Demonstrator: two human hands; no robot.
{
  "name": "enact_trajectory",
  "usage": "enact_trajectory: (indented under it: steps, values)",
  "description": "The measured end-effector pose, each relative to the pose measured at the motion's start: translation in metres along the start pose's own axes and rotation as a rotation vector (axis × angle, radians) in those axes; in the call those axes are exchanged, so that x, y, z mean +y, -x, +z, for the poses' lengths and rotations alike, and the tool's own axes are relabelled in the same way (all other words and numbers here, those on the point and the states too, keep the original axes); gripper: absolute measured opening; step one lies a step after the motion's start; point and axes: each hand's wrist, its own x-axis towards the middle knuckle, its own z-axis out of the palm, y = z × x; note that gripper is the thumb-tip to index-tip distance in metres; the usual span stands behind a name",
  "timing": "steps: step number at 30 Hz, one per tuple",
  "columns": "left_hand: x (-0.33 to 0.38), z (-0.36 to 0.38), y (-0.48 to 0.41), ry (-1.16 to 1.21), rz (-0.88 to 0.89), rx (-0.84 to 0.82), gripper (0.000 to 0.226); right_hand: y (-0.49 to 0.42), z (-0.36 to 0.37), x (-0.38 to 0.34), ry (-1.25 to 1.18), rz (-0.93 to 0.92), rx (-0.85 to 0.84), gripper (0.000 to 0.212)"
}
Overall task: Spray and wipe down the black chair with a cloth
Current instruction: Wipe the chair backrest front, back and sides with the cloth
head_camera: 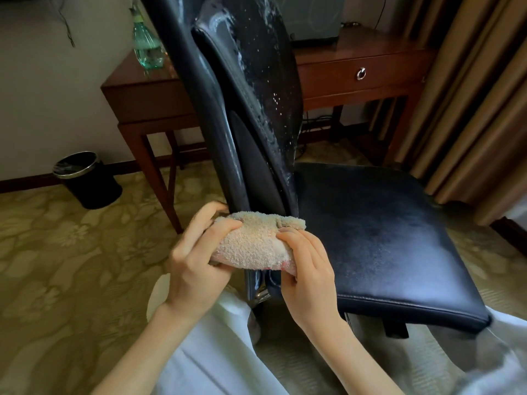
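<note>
Black chair (pixel 370 238) stands before the table's (pixel 379 47) front edge, backrest spattered wet. My left grip (pixel 194 260) and right grip (pixel 308 269) both clutch the terry cloth (pixel 253 243) at the backrest's foot. Spray bottle (pixel 145 44) stands at the table's left end, partly behind the backrest.

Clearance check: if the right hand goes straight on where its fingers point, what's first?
The cloth, which the right hand grips; just behind it, probably the chair back at its lower end, though depth is unclear.

One wide-angle view is taken from the head, aimed forward and down, close over the left hand (pixel 196 260) and right hand (pixel 308 272).
</note>
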Motion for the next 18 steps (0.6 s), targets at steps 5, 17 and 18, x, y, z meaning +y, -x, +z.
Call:
enact_trajectory:
  steps: [5, 17, 18]
  values:
    - [0.017, 0.018, 0.042, -0.004, -0.122, -0.127, 0.042, 0.039, -0.01, 0.017, 0.043, 0.097, -0.155, 0.074]
    - [0.031, -0.007, -0.006, -0.113, -0.044, 0.016, 0.032, -0.032, -0.037, -0.007, 0.027, -0.165, 0.037, 0.032]
    - [0.03, -0.006, -0.005, -0.113, -0.032, 0.01, 0.031, -0.032, -0.035, -0.004, 0.047, -0.168, 0.02, 0.032]
